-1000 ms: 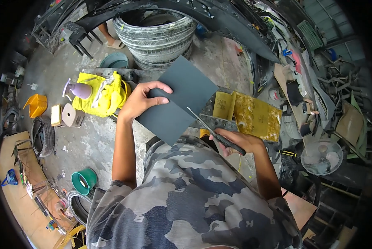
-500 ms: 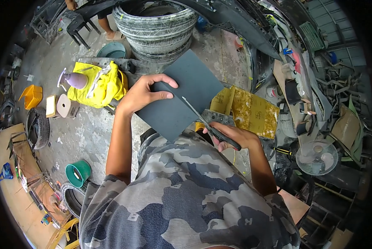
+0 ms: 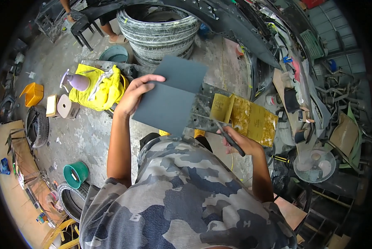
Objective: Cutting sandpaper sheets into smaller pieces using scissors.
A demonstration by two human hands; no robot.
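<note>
A dark grey sheet (image 3: 169, 101) that looks like sandpaper is pinched at its left edge between the thumb and fingers of my left hand (image 3: 135, 93). A line runs across it from the thumb to the right edge, and its upper and lower parts lie at slightly different angles. To the right, my right hand (image 3: 242, 140) is closed round the black handle of a knife (image 3: 231, 141). Its narrow blade points up and left, apart from the sheet. Below the blade lies a dark, speckled bench (image 3: 200, 120), partly hidden by the sheet.
Yellow printed sandpaper (image 3: 254, 120) lies on the bench's right part. At its left are a yellow cloth (image 3: 107, 93) and a purple spray bottle (image 3: 79, 82). Stacked tires (image 3: 157, 35) stand beyond, with a person's leg (image 3: 108, 30) nearby. A fan (image 3: 314, 165) stands right.
The knife has moved down and right, out of the line across the sheet. My left hand has shifted slightly left, and the sheet has turned and bent along that line.
</note>
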